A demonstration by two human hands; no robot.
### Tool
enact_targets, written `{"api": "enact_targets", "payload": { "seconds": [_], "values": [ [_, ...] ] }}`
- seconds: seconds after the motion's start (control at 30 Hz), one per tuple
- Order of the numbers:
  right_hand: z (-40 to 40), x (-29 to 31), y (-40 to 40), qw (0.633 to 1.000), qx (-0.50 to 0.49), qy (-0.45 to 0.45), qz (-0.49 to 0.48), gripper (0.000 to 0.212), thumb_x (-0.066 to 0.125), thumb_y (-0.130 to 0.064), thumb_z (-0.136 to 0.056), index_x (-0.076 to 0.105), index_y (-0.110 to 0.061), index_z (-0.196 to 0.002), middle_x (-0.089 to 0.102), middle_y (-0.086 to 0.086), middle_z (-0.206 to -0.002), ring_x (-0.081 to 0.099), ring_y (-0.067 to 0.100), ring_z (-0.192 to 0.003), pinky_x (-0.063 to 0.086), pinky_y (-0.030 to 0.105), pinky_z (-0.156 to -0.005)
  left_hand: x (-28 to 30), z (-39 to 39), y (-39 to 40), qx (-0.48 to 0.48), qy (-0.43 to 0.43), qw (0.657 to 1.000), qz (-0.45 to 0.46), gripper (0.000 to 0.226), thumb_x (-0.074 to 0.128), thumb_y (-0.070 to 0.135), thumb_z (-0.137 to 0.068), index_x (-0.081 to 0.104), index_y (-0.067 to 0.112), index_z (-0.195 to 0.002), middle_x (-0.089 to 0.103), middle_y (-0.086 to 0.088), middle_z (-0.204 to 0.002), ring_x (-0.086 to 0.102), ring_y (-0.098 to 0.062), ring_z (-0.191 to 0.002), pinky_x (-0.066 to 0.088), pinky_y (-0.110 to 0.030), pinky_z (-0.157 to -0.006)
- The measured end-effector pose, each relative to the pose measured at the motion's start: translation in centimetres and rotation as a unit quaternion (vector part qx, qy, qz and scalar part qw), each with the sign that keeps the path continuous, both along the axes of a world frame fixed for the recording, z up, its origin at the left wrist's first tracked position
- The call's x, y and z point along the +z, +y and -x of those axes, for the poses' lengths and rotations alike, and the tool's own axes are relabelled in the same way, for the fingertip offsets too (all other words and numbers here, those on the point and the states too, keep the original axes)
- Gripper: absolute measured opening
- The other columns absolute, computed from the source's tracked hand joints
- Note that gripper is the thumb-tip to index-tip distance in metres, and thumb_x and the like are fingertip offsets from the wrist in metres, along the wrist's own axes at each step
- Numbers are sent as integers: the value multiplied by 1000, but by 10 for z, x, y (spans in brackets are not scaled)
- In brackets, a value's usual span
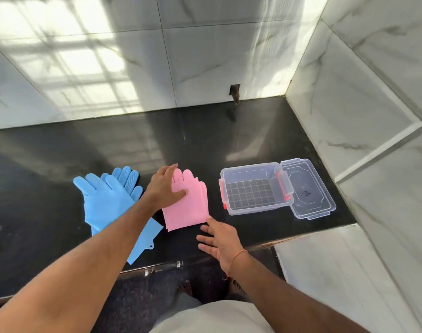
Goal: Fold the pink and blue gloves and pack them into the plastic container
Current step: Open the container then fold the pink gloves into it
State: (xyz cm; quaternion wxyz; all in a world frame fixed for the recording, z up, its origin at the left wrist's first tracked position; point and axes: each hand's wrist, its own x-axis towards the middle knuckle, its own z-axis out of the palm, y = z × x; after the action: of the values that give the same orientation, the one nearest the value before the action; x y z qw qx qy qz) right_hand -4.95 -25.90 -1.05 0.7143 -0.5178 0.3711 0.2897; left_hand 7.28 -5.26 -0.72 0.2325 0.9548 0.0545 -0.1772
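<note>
The pink gloves lie folded in a short stack on the black counter, fingers pointing away from me. My left hand rests flat on their left part, fingers spread, holding nothing. My right hand hovers open just below the stack's near right corner, a fingertip touching that corner. The blue gloves lie unfolded and overlapping to the left, partly under my left forearm. The clear plastic container stands open and empty to the right, its lid hinged flat beside it.
The black counter ends at a front edge just below the gloves. Marble-tiled walls rise behind and close on the right of the container. A small hole with a stub shows in the back wall.
</note>
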Motion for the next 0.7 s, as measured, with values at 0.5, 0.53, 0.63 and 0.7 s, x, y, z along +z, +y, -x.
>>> {"api": "enact_targets", "payload": {
  "seconds": [0.5,0.53,0.63,0.7],
  "values": [
    [-23,-6,61,993,-117,17,-28,35,84,-9,-90,69,-11,-121,78,11,-117,73,29,-108,60,52,-93,-8,-41,20,-86,58,994,15,71,95,60,-69,65,20,-119,70,4,-109,65,-21,-97,49,-34,-79],
    [-24,-6,64,993,-116,13,-18,35,84,-6,-89,69,-11,-120,77,11,-117,73,28,-107,62,48,-85,-7,-40,20,-86,61,994,21,66,95,60,-70,66,22,-116,69,6,-105,66,-20,-97,49,-34,-77],
    [-25,-7,69,993,-117,-8,7,36,81,-2,-90,67,-16,-120,74,9,-119,70,28,-109,62,40,-71,-6,-34,24,-68,59,994,59,47,92,54,-75,67,24,-101,70,6,-96,67,-19,-92,51,-33,-73],
    [-24,-6,71,994,-101,-33,28,36,77,-4,-93,63,-23,-121,70,5,-119,68,26,-109,62,40,-73,-6,-28,27,-34,56,991,113,36,92,45,-79,71,21,-97,74,1,-97,71,-23,-94,59,-40,-80]
  ]
}}
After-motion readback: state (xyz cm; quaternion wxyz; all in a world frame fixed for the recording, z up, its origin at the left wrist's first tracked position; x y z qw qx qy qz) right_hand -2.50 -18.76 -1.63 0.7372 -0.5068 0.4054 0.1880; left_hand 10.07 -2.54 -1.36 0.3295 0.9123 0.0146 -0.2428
